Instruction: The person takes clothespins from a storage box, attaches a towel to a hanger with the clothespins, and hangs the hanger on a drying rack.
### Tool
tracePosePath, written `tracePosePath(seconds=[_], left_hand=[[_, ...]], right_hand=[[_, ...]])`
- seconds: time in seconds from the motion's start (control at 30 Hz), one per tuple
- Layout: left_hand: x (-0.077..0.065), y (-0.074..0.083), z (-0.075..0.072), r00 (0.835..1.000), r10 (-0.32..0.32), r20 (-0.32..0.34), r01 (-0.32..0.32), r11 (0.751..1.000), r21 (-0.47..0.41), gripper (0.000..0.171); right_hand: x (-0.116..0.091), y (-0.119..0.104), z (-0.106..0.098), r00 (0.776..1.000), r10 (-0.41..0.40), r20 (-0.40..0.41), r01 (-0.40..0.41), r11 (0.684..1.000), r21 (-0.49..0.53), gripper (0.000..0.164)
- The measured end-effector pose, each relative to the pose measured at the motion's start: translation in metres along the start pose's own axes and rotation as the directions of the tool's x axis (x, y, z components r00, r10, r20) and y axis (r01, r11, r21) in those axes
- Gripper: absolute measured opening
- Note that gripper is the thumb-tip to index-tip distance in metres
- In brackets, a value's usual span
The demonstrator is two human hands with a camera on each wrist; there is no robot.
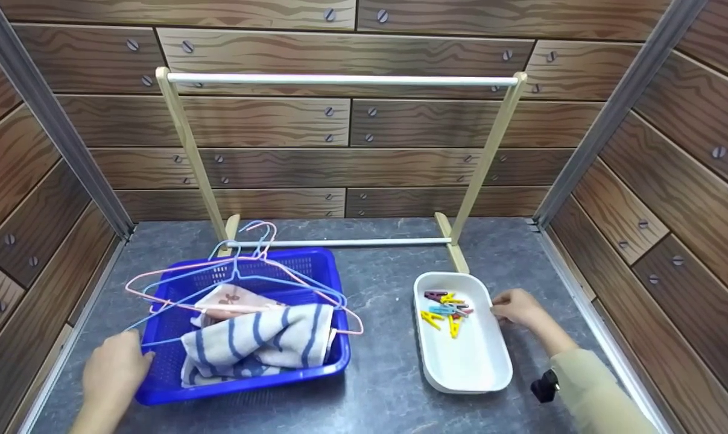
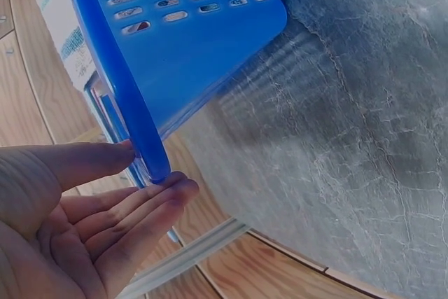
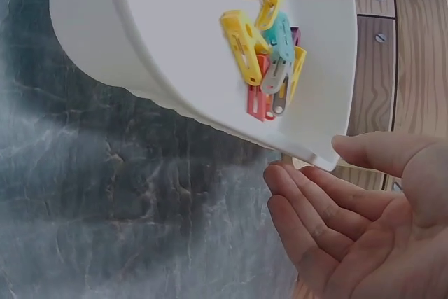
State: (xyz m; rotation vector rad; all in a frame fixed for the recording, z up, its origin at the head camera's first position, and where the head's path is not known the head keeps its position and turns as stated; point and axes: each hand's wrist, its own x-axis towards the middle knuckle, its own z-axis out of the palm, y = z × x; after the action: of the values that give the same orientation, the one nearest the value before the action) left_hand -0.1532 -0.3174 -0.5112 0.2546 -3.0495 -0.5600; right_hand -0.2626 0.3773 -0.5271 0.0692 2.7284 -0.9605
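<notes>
My left hand (image 1: 115, 369) grips the left rim of a blue plastic basket (image 1: 243, 386); in the left wrist view its thumb and fingers (image 2: 154, 197) lie on either side of the rim. Inside the basket are a white towel with blue stripes (image 1: 261, 334) and a pinkish cloth (image 1: 237, 298). Several pink and blue hangers (image 1: 237, 274) lie across its top. On the right, my right hand (image 1: 519, 308) pinches the right rim of a white tray (image 1: 469, 367). Several clothespins (image 3: 269, 54) in yellow, blue, red and purple lie in the tray.
Behind the basket and tray stands a rack with wooden legs (image 1: 484, 163) and a white top rail (image 1: 339, 79). Its lower bar (image 1: 351, 243) runs just above the grey tabletop (image 1: 379, 337). Wood-patterned walls (image 1: 267, 120) enclose the back and sides.
</notes>
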Motion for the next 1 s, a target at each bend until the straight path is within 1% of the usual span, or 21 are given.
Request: tracePosePath(seconds=[0.1, 0.17, 0.3, 0.4, 0.43, 0.5, 0.6, 0.67, 0.77, 0.9, 1.0], left_hand=[[0.0, 0.0, -0.001, 1.0, 0.002, -0.001, -0.002, 1.0, 0.001, 0.025], [0.0, 0.0, -0.002, 1.0, -0.002, 0.006, 0.002, 1.0, 0.002, 0.025], [-0.001, -0.001, -0.003, 1.0, -0.013, 0.02, 0.013, 1.0, 0.006, 0.025], [0.0, -0.001, -0.003, 0.999, -0.023, 0.032, 0.023, 1.0, 0.005, 0.026], [0.0, -0.001, -0.003, 0.999, -0.027, 0.038, 0.027, 1.0, 0.005, 0.027], [0.0, -0.002, -0.003, 0.998, -0.031, 0.048, 0.031, 0.999, 0.008, 0.028], [0.0, -0.002, -0.002, 0.999, -0.03, 0.046, 0.029, 1.0, 0.011, 0.029], [0.0, -0.001, -0.002, 0.999, -0.022, 0.036, 0.022, 1.0, 0.011, 0.027], [-0.001, -0.002, -0.001, 1.0, -0.013, 0.027, 0.013, 1.0, 0.007, 0.026], [-0.001, -0.002, -0.001, 0.999, -0.016, 0.036, 0.016, 1.0, 0.008, 0.028], [-0.001, 0.0, -0.001, 0.999, -0.023, 0.042, 0.022, 1.0, 0.009, 0.029]], right_hand=[[0.001, -0.006, -0.007, 1.0, -0.001, -0.005, 0.001, 1.0, 0.0, 0.032], [0.003, -0.011, -0.012, 1.0, 0.006, -0.009, -0.005, 1.0, 0.02, 0.033], [0.007, -0.021, -0.02, 0.999, 0.029, 0.016, -0.031, 0.994, 0.103, 0.036], [0.009, -0.026, -0.023, 0.998, 0.045, 0.052, -0.054, 0.981, 0.184, 0.037], [0.01, -0.027, -0.023, 0.997, 0.051, 0.065, -0.064, 0.974, 0.218, 0.038], [0.011, -0.029, -0.022, 0.994, 0.06, 0.095, -0.086, 0.949, 0.303, 0.04], [0.012, -0.03, -0.02, 0.988, 0.063, 0.143, -0.12, 0.892, 0.435, 0.046], [0.013, -0.031, -0.019, 0.984, 0.063, 0.169, -0.14, 0.856, 0.497, 0.051], [0.014, -0.034, -0.016, 0.98, 0.076, 0.185, -0.165, 0.828, 0.536, 0.055], [0.018, -0.038, -0.01, 0.977, 0.111, 0.183, -0.195, 0.815, 0.546, 0.056], [0.021, -0.041, -0.006, 0.972, 0.15, 0.182, -0.229, 0.79, 0.569, 0.055]])
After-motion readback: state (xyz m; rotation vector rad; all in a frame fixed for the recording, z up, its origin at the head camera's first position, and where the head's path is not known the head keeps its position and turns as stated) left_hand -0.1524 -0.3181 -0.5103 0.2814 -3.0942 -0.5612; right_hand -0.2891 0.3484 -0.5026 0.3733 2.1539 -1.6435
